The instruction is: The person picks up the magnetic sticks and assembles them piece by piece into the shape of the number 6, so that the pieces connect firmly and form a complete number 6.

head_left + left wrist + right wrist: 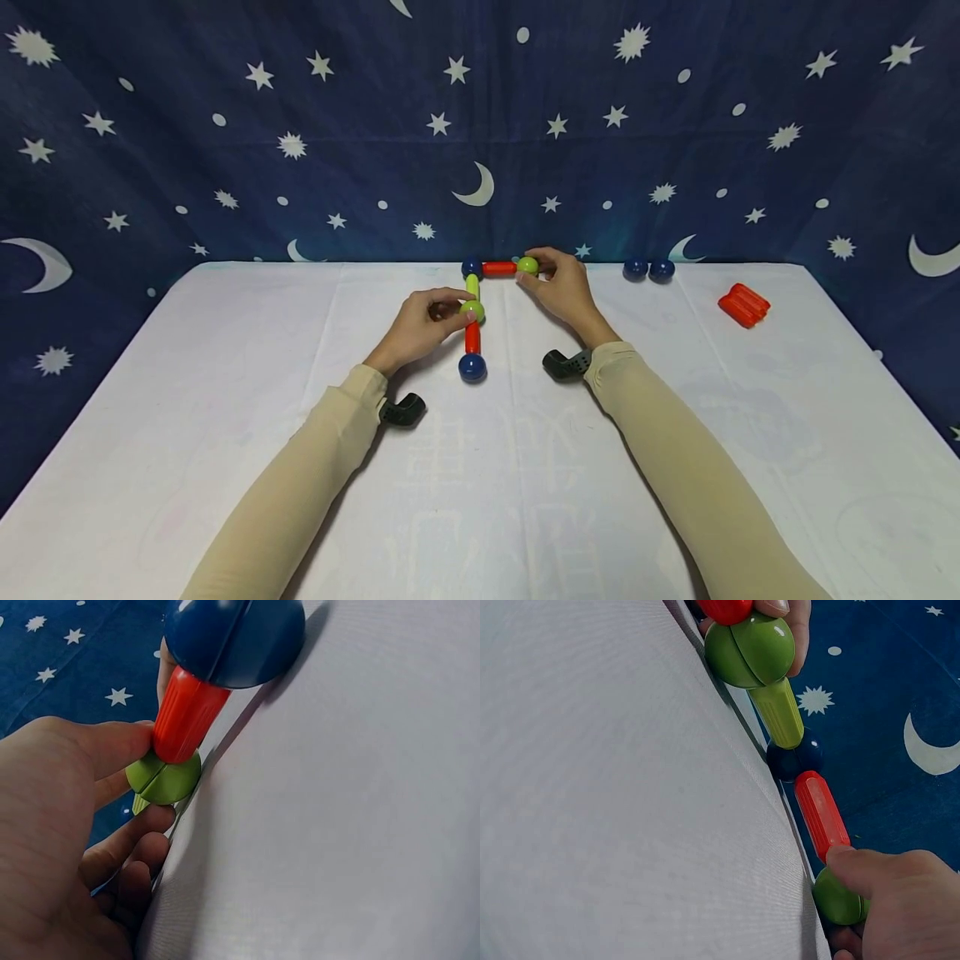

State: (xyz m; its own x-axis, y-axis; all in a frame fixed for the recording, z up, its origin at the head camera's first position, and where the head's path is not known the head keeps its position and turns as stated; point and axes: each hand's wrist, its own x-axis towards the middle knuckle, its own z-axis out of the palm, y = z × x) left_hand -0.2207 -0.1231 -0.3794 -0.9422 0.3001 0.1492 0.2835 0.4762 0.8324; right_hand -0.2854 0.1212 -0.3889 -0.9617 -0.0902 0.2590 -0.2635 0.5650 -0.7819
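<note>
A jointed chain of toy balls and sticks lies on the white table in an L shape. From the front it runs through a blue ball (472, 367), a red stick (472, 338), a green ball (751, 651), a yellow-green stick (778, 712) and a far blue ball (795, 755). There it turns right along another red stick (822, 814) to an end green ball (528, 265). My left hand (426, 323) pinches the middle green ball between thumb and fingers. With thumb and fingers my right hand (562, 287) holds the end green ball.
Two loose blue balls (635, 269) sit at the table's back edge, right of the chain. Several red sticks (745, 305) lie bundled farther right. A dark blue star-printed cloth (480, 125) hangs behind the white table (480, 500).
</note>
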